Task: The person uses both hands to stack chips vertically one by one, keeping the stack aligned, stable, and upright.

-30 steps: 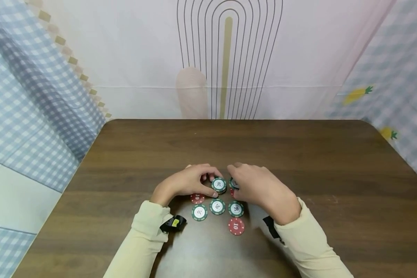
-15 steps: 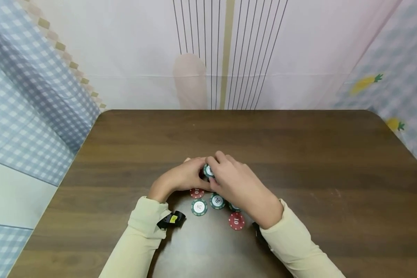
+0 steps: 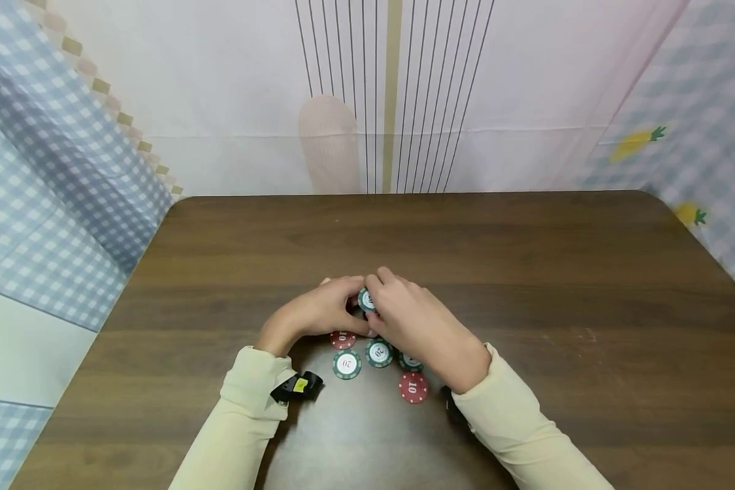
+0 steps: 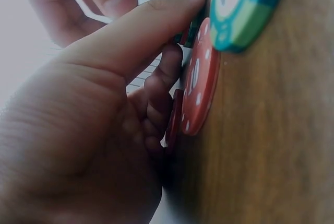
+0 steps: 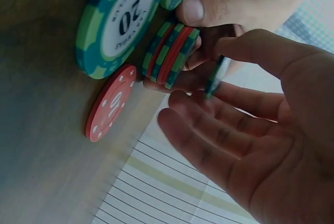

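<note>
My left hand (image 3: pixel 306 312) curls its thumb and fingers round a short stack of poker chips (image 5: pixel 171 56), in which green and red edges alternate. Just above that stack, my right hand (image 3: pixel 413 323) pinches a green poker chip (image 5: pixel 215 80) between thumb and fingers. From the head, this held chip (image 3: pixel 365 299) shows only in part between the two hands, and the stack beneath is hidden. A red chip (image 4: pixel 198 83) lies flat close by the left fingers. Another red chip (image 5: pixel 111 104) rests on the table near the right hand.
Green 20 chips lie loose in front of the hands: one at left (image 3: pixel 346 365), one in the middle (image 3: pixel 379 353) and one partly under the right hand (image 3: pixel 410 362). Nearest the body is a red 10 chip (image 3: pixel 413 387). The brown wooden table (image 3: pixel 527 238) meets a hanging cloth behind.
My right hand has picked up a green chip from right of the stack and carried it left, over the stack. My left hand has stayed round the stack. The view has shifted slightly.
</note>
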A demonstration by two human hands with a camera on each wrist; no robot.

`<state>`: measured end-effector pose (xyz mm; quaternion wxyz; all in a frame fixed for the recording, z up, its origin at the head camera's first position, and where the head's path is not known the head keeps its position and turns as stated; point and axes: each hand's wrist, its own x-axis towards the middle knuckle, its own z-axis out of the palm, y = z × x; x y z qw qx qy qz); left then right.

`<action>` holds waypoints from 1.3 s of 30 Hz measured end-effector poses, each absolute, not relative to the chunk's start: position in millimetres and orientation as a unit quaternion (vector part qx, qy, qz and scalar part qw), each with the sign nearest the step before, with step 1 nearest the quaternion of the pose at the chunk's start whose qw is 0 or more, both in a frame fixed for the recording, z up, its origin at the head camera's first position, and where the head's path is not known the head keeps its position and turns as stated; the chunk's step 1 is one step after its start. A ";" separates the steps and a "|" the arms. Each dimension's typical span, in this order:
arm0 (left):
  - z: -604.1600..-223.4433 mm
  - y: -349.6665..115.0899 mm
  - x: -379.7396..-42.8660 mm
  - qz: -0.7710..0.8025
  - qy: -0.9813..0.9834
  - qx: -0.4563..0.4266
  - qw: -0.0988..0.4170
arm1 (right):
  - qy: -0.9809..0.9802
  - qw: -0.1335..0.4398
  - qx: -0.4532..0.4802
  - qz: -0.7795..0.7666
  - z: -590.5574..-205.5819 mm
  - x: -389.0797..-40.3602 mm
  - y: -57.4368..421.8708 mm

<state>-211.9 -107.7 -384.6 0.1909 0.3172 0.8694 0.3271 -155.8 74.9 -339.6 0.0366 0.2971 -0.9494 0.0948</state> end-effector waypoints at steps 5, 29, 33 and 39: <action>-384.3 -107.8 -213.8 0.319 0.871 0.327 0.181 | -0.949 0.027 0.300 0.089 -339.4 -155.6 76.8; -382.2 -110.8 -214.2 0.343 0.859 0.328 0.193 | -0.957 -0.074 0.269 0.076 -327.7 -158.4 80.1; -384.1 -109.7 -213.8 0.339 0.858 0.328 0.202 | -0.960 -0.099 0.253 0.064 -312.8 -156.3 90.2; -386.0 -107.9 -214.0 0.339 0.858 0.327 0.204 | -0.962 -0.137 0.235 0.034 -283.1 -146.3 112.7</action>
